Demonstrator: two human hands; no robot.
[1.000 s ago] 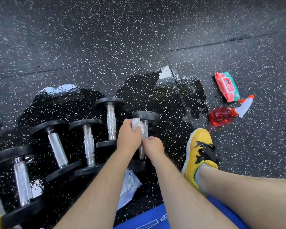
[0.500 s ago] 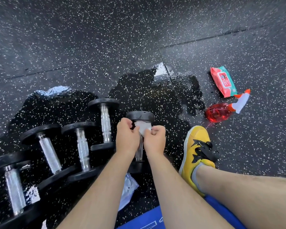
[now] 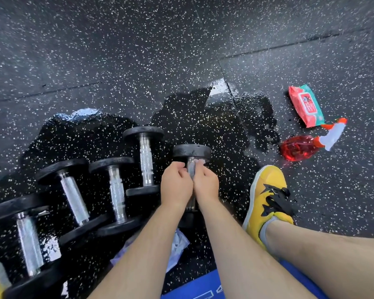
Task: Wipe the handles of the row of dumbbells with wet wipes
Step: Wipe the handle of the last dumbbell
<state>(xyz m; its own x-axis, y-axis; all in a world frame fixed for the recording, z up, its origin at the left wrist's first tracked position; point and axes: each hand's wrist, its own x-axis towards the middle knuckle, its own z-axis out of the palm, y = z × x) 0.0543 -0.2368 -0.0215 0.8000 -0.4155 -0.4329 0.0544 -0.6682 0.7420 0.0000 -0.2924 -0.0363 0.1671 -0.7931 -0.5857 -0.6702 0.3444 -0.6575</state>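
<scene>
The dumbbell (image 3: 191, 157) at the right end of the row lies on the wet floor (image 3: 216, 130). The left hand (image 3: 175, 184) and right hand (image 3: 206, 184) are both curled tight around its handle (image 3: 191, 168), with a bit of white wipe (image 3: 201, 162) peeking out by the right hand's fingers.

Five black dumbbells (image 3: 146, 160) rowed on wet floor, knurled chrome handles (image 3: 75, 198).

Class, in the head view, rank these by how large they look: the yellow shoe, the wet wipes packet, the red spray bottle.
1. yellow shoe, though nearness to the camera enlarges it.
2. red spray bottle, counting its nozzle.
3. wet wipes packet, close to the bottle, so that order is unsure.
</scene>
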